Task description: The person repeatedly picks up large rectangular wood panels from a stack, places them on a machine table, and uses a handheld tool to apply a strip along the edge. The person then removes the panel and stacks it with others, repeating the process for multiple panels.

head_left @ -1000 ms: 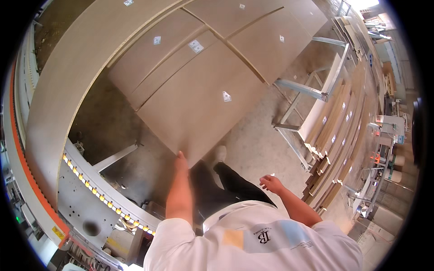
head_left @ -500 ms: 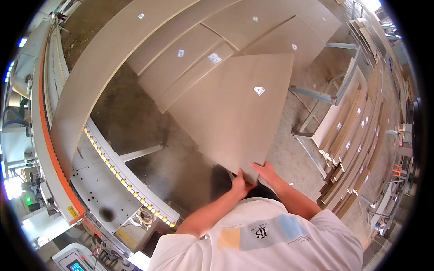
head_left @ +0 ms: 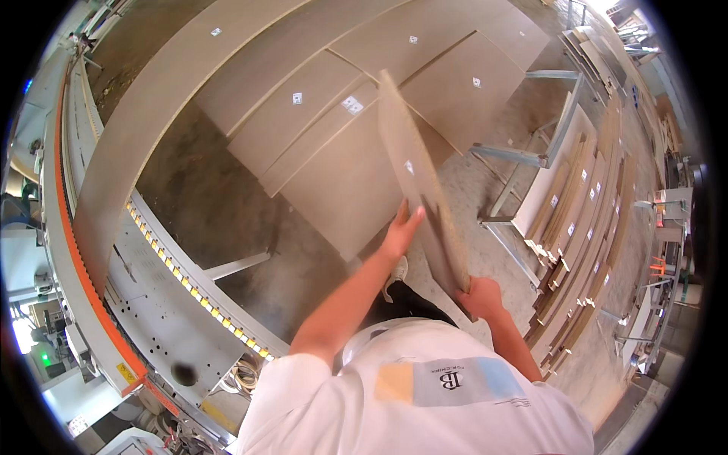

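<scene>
A brown wooden panel [head_left: 406,144] with a small white label stands turned on edge in front of me, its long narrow side facing up and right. My right hand [head_left: 482,298] is closed round its near end. Against its left face rests my left hand [head_left: 403,230], fingers stretched out and not wrapped round the edge. Beyond and to the left, several more labelled panels [head_left: 318,197] lie flat, overlapping one another. The far end of the held panel rises above them; whether it touches them I cannot tell.
At the left runs a long machine with an orange rail [head_left: 76,250] and a roller strip [head_left: 189,282]; a long panel [head_left: 163,106] lies across it. A metal frame [head_left: 523,158] and a stack of narrow boards [head_left: 580,220] stand at the right. My shoe [head_left: 397,271] shows below.
The panel has turned from lying face up to standing on edge. My left hand has moved up along its face, and my right hand has shifted right and nearer with its end.
</scene>
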Available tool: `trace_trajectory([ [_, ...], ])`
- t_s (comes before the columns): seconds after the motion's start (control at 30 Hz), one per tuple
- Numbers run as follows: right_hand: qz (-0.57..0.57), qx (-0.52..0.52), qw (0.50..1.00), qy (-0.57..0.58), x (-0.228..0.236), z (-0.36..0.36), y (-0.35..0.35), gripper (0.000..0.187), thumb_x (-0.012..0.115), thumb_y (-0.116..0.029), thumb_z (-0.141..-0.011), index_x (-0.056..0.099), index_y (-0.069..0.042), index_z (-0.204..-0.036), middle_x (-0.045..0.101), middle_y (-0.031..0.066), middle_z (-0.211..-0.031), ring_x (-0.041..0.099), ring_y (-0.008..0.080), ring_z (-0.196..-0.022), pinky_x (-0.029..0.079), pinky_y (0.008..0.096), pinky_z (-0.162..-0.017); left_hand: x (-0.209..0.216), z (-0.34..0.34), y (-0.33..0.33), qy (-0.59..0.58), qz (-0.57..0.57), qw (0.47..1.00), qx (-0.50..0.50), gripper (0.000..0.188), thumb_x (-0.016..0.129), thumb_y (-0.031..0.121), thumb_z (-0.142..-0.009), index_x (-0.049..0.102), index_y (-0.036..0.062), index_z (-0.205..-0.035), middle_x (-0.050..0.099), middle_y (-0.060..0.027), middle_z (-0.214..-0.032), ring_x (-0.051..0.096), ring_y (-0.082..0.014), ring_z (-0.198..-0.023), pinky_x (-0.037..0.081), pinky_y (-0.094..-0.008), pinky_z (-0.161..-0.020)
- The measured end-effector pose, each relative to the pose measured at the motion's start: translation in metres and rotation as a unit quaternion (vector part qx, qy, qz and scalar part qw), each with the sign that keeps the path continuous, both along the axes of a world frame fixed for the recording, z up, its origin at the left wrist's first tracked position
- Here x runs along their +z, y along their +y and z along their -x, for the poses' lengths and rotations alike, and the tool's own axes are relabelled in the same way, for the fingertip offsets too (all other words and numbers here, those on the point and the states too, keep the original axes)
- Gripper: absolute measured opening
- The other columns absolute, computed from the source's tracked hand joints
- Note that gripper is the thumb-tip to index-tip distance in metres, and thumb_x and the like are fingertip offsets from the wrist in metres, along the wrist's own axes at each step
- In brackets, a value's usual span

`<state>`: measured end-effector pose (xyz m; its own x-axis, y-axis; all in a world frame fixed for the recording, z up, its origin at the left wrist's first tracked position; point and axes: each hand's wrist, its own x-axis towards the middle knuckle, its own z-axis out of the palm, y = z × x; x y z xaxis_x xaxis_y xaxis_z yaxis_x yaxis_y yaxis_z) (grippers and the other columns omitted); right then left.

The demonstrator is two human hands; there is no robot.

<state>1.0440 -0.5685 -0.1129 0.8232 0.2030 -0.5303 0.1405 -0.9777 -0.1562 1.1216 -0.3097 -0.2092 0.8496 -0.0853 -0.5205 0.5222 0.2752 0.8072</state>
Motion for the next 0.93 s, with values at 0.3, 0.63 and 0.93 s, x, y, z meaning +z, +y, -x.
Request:
trace_trajectory([
  [0.3,0.017,-0.015,0.999,0.036,0.022,0.047,0.019,0.021,0.066,-0.03,-0.083,0.069,-0.013,-0.094,0.07,0.0168,-0.077,0.069,0.039,-0.079,0.053,0.0506,-0.07,-0.041,-0.064,0.013,-0.046,0.114,0.989,0.085,0.102,0.017,0.078,-0.099,0.009,-0.0017,-0.162,0.008,-0.0151,-0.171,0.006,-0.0284,-0.158,0.007,-0.0377,-0.127],
  [0.63,0.028,-0.032,0.998,0.053,0.026,0.055,0.026,0.028,0.063,-0.037,-0.086,0.071,-0.014,-0.1,0.072,0.0158,-0.084,0.068,0.0407,-0.083,0.054,0.0498,-0.074,-0.029,-0.066,0.031,-0.033,-0.037,0.999,0.008,0.085,0.032,0.065,-0.105,0.031,-0.0029,-0.157,0.036,-0.0197,-0.162,0.033,-0.0286,-0.15,0.027,-0.0346,-0.121],
  [0.93,-0.035,-0.062,0.997,-0.002,-0.002,0.084,0.014,0.038,0.075,-0.034,-0.081,0.068,-0.014,-0.112,0.072,0.0196,-0.09,0.069,0.0403,-0.086,0.054,0.0513,-0.077,0.068,0.002,0.054,-0.053,0.052,0.995,-0.063,0.101,0.05,0.072,-0.095,0.012,0.0094,-0.164,0.022,-0.0142,-0.168,0.022,-0.0323,-0.154,0.029,-0.0548,-0.12],
])
